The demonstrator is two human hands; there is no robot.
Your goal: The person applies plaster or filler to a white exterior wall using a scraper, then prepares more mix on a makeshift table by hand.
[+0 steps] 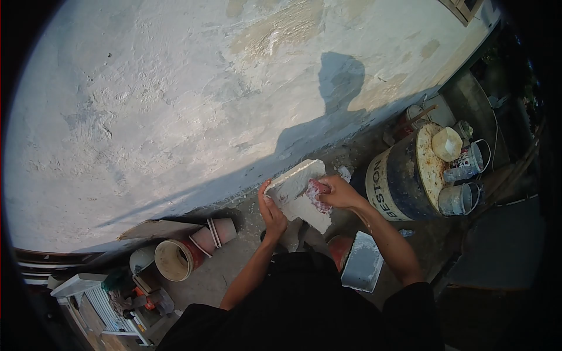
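Note:
In the middle of the head view, a white, plaster-coated angled pan (297, 190) is held over the ground at my waist. My left hand (273, 212) is closed on its left edge, thumb on the near face and fingers round the outside. My right hand (338, 193) is closed on a red, white-smeared piece (317, 195) pressed against the inside of the pan; plaster and fingers hide its full shape, and I cannot tell its kind. White smears mark my right forearm.
A patchy plastered wall (175, 105) rises ahead. To the right stands a large drum (398, 181) with small pails (455, 200) on its top. Buckets (174, 260) lie at the left by a slatted white rack (105, 307). A grey-white tray (362, 263) sits near my feet.

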